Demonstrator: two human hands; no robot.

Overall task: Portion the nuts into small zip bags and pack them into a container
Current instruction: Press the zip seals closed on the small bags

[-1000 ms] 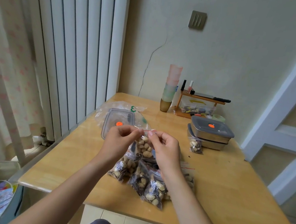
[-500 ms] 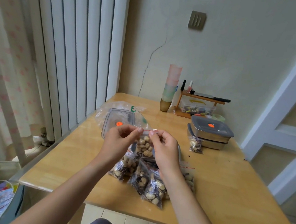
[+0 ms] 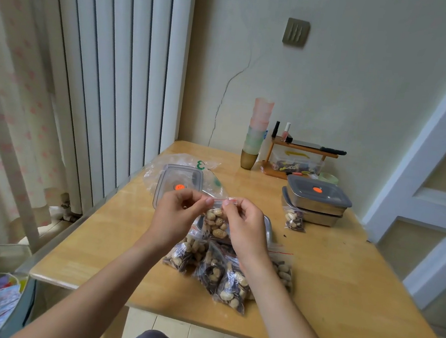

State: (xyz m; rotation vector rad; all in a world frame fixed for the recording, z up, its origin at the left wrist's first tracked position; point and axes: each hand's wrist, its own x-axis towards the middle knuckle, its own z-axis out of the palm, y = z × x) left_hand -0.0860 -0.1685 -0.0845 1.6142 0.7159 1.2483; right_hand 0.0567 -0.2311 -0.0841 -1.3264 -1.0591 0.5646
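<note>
Both my hands, left (image 3: 176,213) and right (image 3: 246,226), pinched one bag (image 3: 216,221) at its seal; filled bags (image 3: 222,273) lay near on the table (image 3: 342,277), not yet packed.

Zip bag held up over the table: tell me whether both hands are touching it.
Touching. The head view shows the left hand and right hand each pinching the zip bag at its top strip.

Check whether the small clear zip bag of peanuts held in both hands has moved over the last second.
No. The small clear zip bag of peanuts stays in front of the grey lid with the orange dot, pinched by the left hand and right hand.
</note>
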